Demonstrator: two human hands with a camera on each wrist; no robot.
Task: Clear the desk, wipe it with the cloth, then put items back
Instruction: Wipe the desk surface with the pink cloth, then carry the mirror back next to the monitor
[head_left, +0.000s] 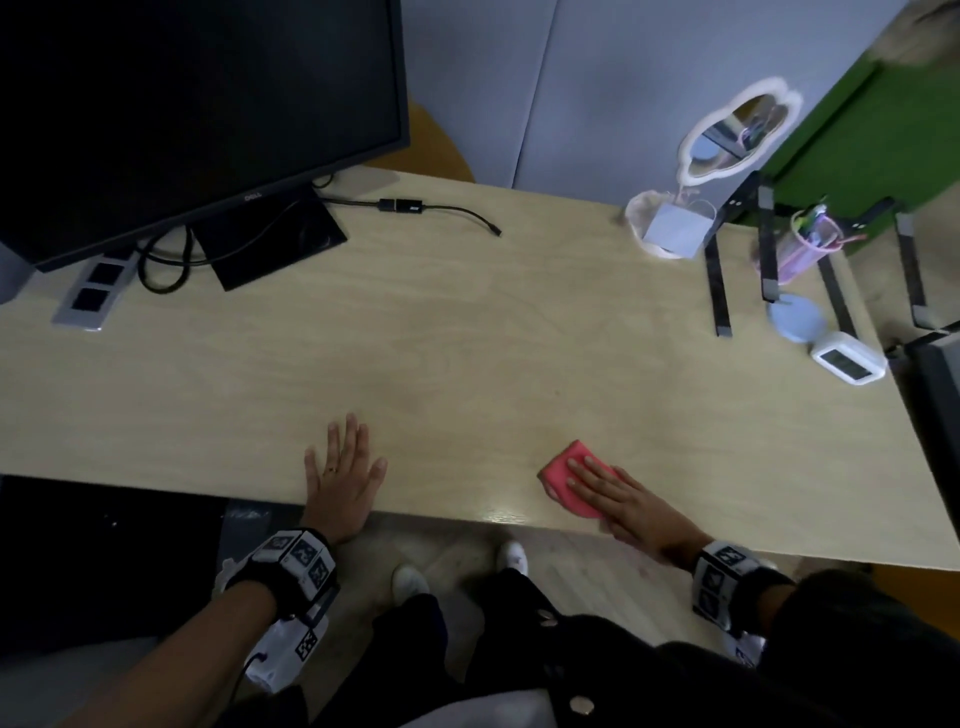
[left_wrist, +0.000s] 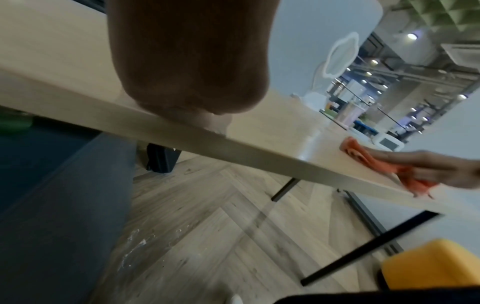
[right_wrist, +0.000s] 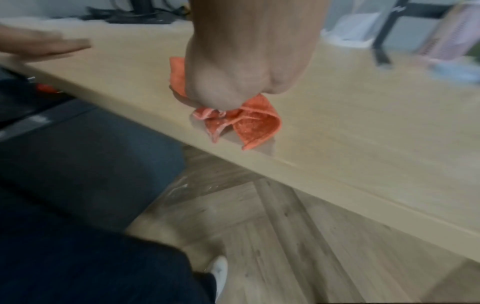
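Observation:
A red-orange cloth (head_left: 565, 480) lies folded on the light wooden desk (head_left: 467, 338) near its front edge. My right hand (head_left: 610, 488) presses flat on the cloth with straight fingers; the cloth's corners (right_wrist: 249, 123) stick out under my palm in the right wrist view. My left hand (head_left: 343, 467) rests flat on the desk to the left, fingers spread, holding nothing. The left wrist view shows the cloth (left_wrist: 363, 160) under my right hand (left_wrist: 428, 166) at the desk edge.
A black monitor (head_left: 197, 104) with cables stands back left beside a socket block (head_left: 91, 296). Back right are a cloud-shaped mirror (head_left: 737, 135), a white holder (head_left: 670, 228), a black stand (head_left: 769, 249), a pink pen cup (head_left: 805, 244), a blue disc (head_left: 797, 317) and a white clock (head_left: 847, 364).

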